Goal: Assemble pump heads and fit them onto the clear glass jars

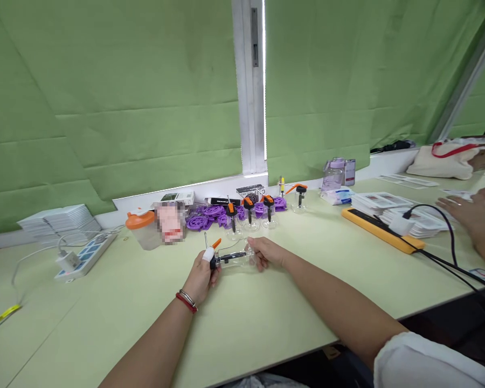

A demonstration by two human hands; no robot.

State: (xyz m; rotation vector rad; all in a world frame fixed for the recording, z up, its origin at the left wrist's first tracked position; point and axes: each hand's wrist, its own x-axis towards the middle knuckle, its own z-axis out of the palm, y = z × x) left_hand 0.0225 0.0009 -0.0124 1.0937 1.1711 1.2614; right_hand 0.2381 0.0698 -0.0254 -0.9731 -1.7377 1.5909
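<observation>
On the left I see a white power strip (pixel 87 257), then an orange-lidded container (pixel 142 229). My left hand (pixel 202 275) grips the black end of a clear bottle (pixel 233 257), held sideways just above the table (pixel 137 318); my right hand (pixel 262 252) grasps its clear end. Behind are purple wheels (pixel 210 216) and similar upright bottles (pixel 250 215); farther right, a yellow power strip (pixel 382 230).

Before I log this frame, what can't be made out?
All in the head view:
- Clear device: ends partly covered by the left hand and right hand.
- Purple parts: some behind upright devices.
- Pink item: pixelated.
- Dark box: print too small.
- Another person's hands: cut off by right edge.
</observation>
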